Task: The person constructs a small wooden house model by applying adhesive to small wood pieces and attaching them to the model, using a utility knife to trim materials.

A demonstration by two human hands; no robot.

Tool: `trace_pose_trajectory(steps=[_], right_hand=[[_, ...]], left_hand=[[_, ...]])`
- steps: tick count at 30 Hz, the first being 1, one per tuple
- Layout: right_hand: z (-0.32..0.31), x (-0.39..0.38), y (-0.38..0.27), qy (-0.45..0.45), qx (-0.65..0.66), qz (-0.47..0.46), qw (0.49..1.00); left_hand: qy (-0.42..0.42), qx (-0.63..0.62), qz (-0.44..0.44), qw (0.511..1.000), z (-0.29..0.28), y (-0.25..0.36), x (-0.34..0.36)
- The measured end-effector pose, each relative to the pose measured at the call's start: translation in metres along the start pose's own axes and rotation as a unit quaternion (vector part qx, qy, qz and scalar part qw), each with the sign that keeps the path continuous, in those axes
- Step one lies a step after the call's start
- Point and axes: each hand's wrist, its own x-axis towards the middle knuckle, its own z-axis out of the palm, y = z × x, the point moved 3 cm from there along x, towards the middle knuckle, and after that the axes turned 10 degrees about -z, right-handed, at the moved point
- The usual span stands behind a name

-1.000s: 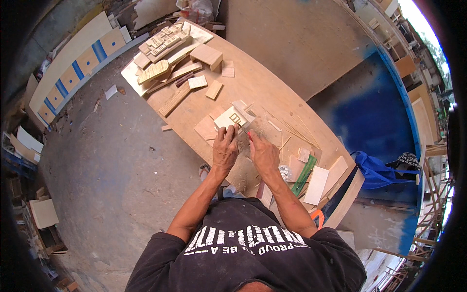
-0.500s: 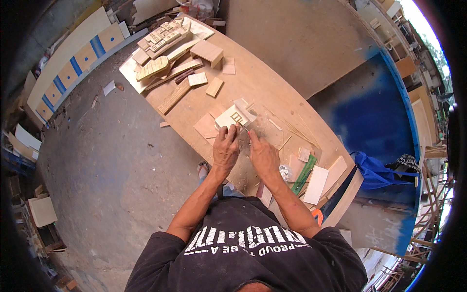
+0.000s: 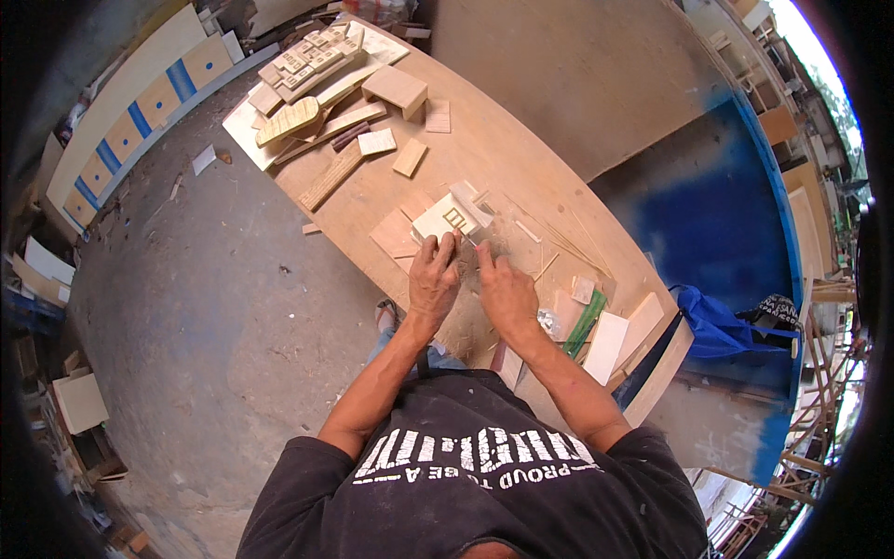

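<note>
A pale wooden block [image 3: 433, 220] lies on the worktable, with a small window frame of thin wood strips [image 3: 454, 218] on its top face. My left hand [image 3: 434, 278] is closed at the block's near edge, its bent fingers pressing there and one fingertip close to the frame's lower corner. In my right hand [image 3: 507, 296], closed, is a small thin tool with a reddish handle [image 3: 482, 248]; its tip points toward the frame. The tip is too small to make out clearly. A translucent piece [image 3: 474, 204] sits against the block's far right side.
The wooden worktable [image 3: 521, 149] carries a small wooden building model [image 3: 312, 63], a wooden bracket [image 3: 397, 89] and several offcuts. Thin strips [image 3: 573, 244] lie to the right. Near my right forearm are a green strip [image 3: 585, 322] and a white board [image 3: 606, 347]. A blue cloth [image 3: 722, 326] hangs at the right.
The tool's handle has tilted slightly and my right hand has shifted a little beside the block. My left hand stays at the block's edge. The whole view has moved slightly.
</note>
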Motion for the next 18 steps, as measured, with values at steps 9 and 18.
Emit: trace_pose_trajectory(steps=[9, 18], right_hand=[[0.005, -0.002, 0.0, 0.016, 0.005, 0.015, 1.0], [0.013, -0.015, 0.006, 0.058, 0.092, 0.067, 0.992]], left_hand=[[-0.004, 0.006, 0.005, 1.0, -0.003, -0.002, 0.0], [0.012, -0.034, 0.027, 0.999, -0.008, -0.012, -0.009]])
